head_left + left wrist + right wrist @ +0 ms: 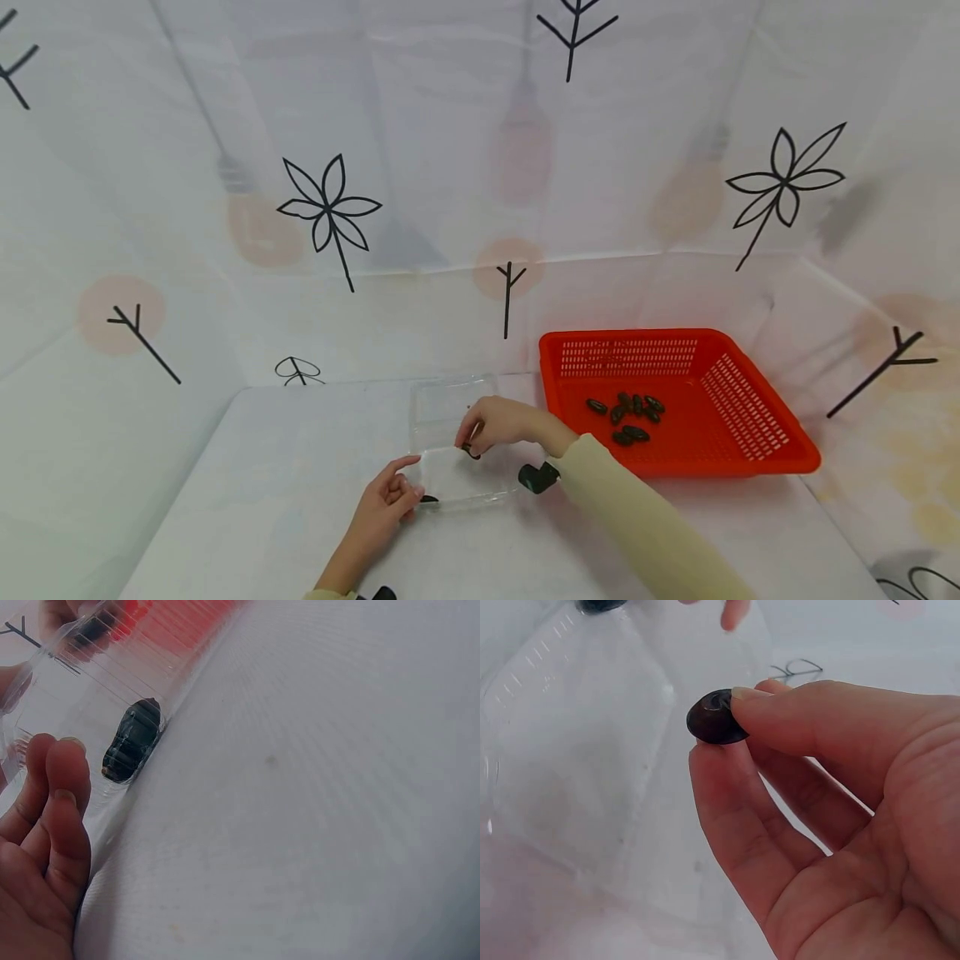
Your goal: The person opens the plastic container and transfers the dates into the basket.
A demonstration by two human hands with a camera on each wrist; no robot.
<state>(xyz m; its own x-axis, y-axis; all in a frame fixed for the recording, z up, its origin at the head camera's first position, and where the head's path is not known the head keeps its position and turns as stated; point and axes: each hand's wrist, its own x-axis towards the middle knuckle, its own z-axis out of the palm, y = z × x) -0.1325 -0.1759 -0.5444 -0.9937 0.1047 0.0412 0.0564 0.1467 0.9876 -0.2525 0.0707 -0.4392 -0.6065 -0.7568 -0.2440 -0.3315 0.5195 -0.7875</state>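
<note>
A clear plastic box (468, 482) stands on the table, its clear lid (442, 400) folded back behind it. My right hand (498, 422) is above the box and pinches a small dark, shiny oblong piece (714, 718) between thumb and fingertips. Its exact kind is not clear. Another dark oblong piece (133, 740) lies inside the box at the near left corner. My left hand (381, 504) is at the box's left side, index finger reaching forward and the others loosely bent. Its fingertips (67, 765) are close to the box wall; whether they touch it I cannot tell.
A red plastic basket (720, 417) with slotted walls stands to the right of the box. Several more dark oblong pieces (633, 433) lie on its floor. A white cloth (247, 492) covers the table, and a patterned sheet (420, 317) hangs behind.
</note>
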